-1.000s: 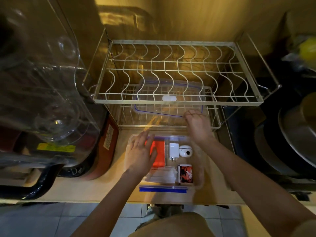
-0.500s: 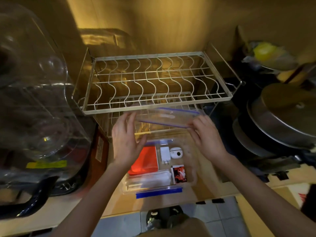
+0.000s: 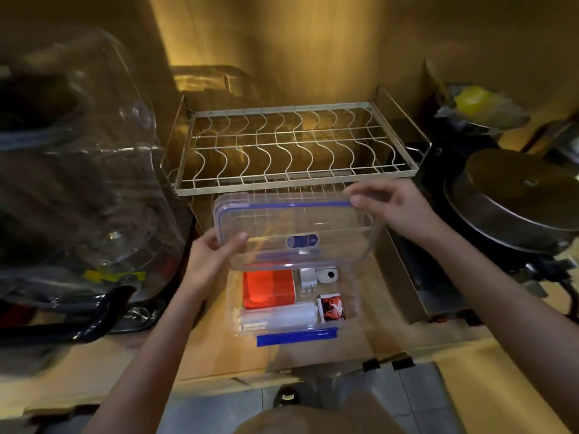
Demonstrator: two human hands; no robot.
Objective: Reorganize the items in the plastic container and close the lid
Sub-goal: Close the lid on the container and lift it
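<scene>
A clear plastic container [image 3: 352, 303] with a blue front clip sits on the wooden counter. Inside lie an orange-red box [image 3: 268, 288], a white charger [image 3: 307, 278], a small white round device [image 3: 327, 274], a red-and-white card pack [image 3: 331, 308] and a clear bag [image 3: 279, 317]. I hold the clear lid [image 3: 297, 233] with its blue seal tilted above the container's far half. My left hand [image 3: 213, 261] grips its near left corner and my right hand [image 3: 388, 205] pinches its far right corner.
A two-tier wire dish rack [image 3: 294, 145] stands right behind the container. A large clear water jug [image 3: 78, 170] fills the left side. Metal pots with lids [image 3: 513, 202] and a stove sit to the right. The counter edge [image 3: 250, 375] runs just below the container.
The lid has come out from the rack's lower tier and now hangs flat-side up over the container, held by both hands. The view has shifted lower.
</scene>
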